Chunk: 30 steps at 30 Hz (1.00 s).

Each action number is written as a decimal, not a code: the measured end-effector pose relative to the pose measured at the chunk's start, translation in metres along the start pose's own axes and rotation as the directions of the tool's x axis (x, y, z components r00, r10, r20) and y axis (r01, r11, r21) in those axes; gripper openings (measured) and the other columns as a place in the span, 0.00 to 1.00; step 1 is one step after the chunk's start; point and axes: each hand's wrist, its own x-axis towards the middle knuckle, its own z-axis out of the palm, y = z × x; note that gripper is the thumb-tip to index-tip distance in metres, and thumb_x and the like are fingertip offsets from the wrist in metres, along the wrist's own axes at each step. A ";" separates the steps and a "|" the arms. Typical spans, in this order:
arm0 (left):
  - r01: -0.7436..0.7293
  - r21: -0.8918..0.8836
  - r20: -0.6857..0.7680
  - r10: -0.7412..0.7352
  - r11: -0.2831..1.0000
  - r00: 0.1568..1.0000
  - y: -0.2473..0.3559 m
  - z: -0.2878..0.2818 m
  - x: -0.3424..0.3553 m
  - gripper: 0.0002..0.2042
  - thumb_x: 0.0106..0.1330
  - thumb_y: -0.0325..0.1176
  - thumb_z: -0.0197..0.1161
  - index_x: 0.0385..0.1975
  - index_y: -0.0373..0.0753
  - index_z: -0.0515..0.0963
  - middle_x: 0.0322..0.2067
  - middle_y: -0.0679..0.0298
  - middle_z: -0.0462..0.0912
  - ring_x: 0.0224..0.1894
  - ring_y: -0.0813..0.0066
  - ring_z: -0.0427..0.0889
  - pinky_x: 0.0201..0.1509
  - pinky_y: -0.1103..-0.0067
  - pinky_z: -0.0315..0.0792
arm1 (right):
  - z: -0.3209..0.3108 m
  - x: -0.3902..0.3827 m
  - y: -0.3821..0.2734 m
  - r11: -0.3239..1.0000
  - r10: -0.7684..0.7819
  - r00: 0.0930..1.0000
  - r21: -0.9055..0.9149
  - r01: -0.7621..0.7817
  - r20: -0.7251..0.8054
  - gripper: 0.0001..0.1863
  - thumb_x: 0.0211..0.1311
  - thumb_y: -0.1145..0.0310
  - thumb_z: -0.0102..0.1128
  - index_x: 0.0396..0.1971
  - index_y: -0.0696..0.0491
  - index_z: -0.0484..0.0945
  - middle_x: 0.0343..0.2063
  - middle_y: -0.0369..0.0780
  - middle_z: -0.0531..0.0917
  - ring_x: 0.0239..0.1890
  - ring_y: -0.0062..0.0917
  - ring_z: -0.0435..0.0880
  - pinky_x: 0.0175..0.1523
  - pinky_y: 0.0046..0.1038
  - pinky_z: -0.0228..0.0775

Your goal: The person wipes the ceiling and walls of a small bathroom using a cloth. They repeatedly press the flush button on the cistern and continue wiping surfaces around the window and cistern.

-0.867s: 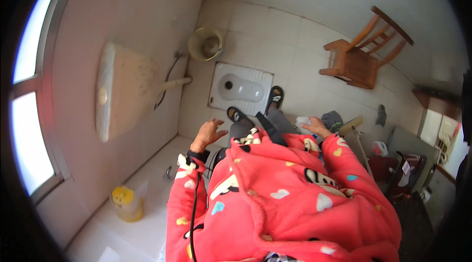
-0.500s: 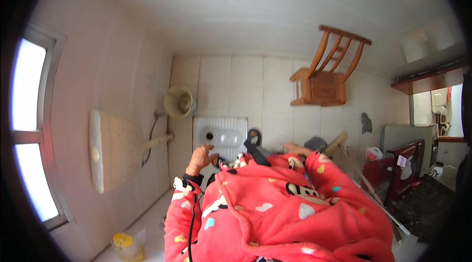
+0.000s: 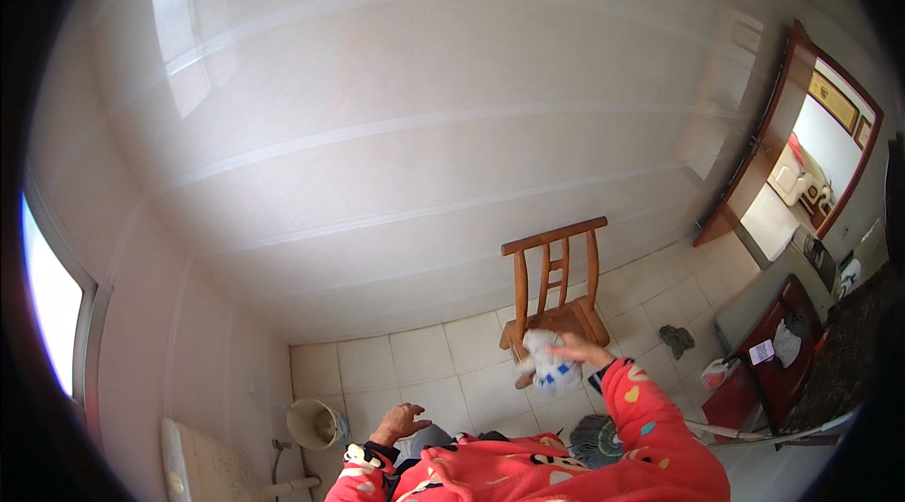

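Observation:
My right hand (image 3: 577, 349) is closed on a crumpled white cloth (image 3: 549, 365) with blue patches, which hangs in front of the seat of a wooden chair (image 3: 558, 313). The cloth hides part of the seat and a front leg. My left hand (image 3: 398, 422) is empty, its fingers loosely stretched and apart, over the tiled floor between the bucket and the chair. Both sleeves are red with a printed pattern.
A pale bucket (image 3: 316, 424) stands in the left corner beside a cistern (image 3: 203, 464). A grey mop head (image 3: 596, 441) lies below my right forearm. Farther right are a grey rag (image 3: 676, 340), a dark red folded item (image 3: 764, 365) and an open brown door (image 3: 759, 158).
The view has tilted up and turned right, so the squat toilet is out of sight. My right hand has moved out toward the chair and now holds the white cloth.

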 end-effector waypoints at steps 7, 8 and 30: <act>-0.075 0.037 0.081 0.072 0.997 0.994 -0.010 -0.033 0.077 0.27 0.56 0.56 0.65 0.45 0.37 0.80 0.41 0.56 0.84 0.41 0.62 0.84 0.45 0.70 0.77 | -0.117 0.000 -0.139 0.919 -0.309 0.901 0.149 0.365 -0.304 0.24 0.67 0.57 0.57 0.54 0.60 0.72 0.45 0.37 0.80 0.46 0.21 0.78 0.51 0.26 0.72; -0.074 0.032 0.086 0.070 0.997 0.994 -0.010 -0.037 0.090 0.27 0.56 0.56 0.65 0.45 0.38 0.80 0.42 0.56 0.84 0.41 0.62 0.84 0.46 0.71 0.77 | -0.131 -0.004 -0.159 0.906 -0.340 0.865 0.118 0.407 -0.367 0.24 0.67 0.57 0.56 0.54 0.60 0.72 0.46 0.37 0.79 0.46 0.20 0.77 0.51 0.26 0.72; 0.002 -0.059 0.046 0.001 0.998 0.999 -0.025 -0.118 0.233 0.27 0.54 0.54 0.68 0.45 0.38 0.81 0.40 0.56 0.84 0.40 0.60 0.85 0.47 0.70 0.77 | -0.361 0.047 -0.452 0.579 -0.537 0.023 -0.348 0.738 -0.844 0.29 0.64 0.52 0.58 0.54 0.62 0.72 0.51 0.45 0.76 0.50 0.28 0.76 0.55 0.27 0.67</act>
